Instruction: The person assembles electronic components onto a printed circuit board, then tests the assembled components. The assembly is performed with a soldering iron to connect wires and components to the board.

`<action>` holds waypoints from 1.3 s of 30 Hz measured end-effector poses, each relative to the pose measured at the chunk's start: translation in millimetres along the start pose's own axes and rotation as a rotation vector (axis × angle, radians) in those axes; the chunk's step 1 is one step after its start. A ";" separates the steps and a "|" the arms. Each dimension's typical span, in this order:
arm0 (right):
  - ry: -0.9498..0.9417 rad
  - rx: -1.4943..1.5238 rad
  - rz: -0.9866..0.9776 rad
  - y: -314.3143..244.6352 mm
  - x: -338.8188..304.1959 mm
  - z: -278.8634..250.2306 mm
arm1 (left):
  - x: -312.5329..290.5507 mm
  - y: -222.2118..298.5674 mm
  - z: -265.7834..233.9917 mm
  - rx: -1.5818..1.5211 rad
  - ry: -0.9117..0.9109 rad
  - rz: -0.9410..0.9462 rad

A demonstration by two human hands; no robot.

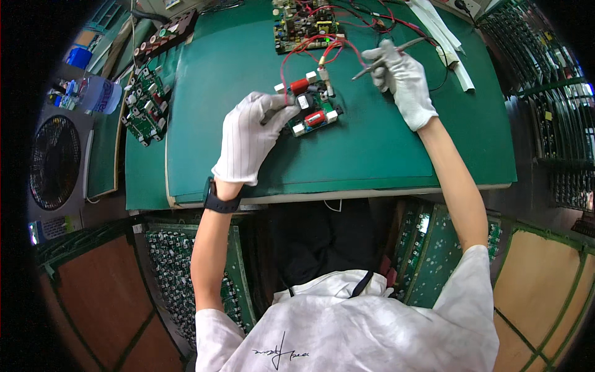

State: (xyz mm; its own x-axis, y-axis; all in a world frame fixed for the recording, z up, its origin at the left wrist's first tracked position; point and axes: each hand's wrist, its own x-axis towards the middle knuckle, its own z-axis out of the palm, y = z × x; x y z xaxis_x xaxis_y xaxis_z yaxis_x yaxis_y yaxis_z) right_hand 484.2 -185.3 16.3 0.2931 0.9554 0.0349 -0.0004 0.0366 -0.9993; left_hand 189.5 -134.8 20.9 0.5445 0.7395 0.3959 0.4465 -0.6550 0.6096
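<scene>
Counting from the small board (321,105) as the clock's centre, a round fan (56,162) is standing far out just below nine o'clock, and a clear bottle (99,94) is resting above the fan, close to nine. Nearer in, also at nine, a green board (147,106) is lying by the left end of the green surface (217,80), while a dark block (167,38) with round parts is lying toward ten. The gloved left hand (253,127) is touching the small board's edge at nine, a black watch (221,197) circling its wrist between seven and eight. Its fingers are curling in where a red wire (284,71) is running down to them; I cannot tell what, if anything, they are gripping. The small board itself is lying on the surface, showing two red parts, and at twelve a large board (305,26) is lying beyond it, with red wires looping between the two. Around two o'clock, apart from the small board, the gloved right hand (400,77) is gripping a thin grey tool (363,73) in its fingers. Farther out at two, white strips (455,59) are lying on the surface, and a rack (561,93) is standing near three.
</scene>
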 end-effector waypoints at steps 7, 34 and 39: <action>0.005 -0.024 0.025 -11.9 6.8 13.1 | 14.3 -11.3 -5.9 0.014 -0.052 0.141; -0.183 -0.360 -0.476 21.4 4.1 20.7 | 25.1 -21.9 -9.7 -0.011 -0.259 0.045; -0.158 -0.316 -0.446 26.1 13.0 22.7 | 35.3 -26.6 -12.0 -0.055 -0.258 0.020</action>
State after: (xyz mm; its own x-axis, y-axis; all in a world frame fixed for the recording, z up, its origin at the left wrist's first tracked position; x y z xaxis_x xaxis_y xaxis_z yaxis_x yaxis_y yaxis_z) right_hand 466.3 -165.3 -9.1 0.0526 0.9005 0.4317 0.3840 0.3808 -0.8411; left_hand 188.4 -89.4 26.9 0.7193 0.6576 0.2242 0.3980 -0.6545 0.6429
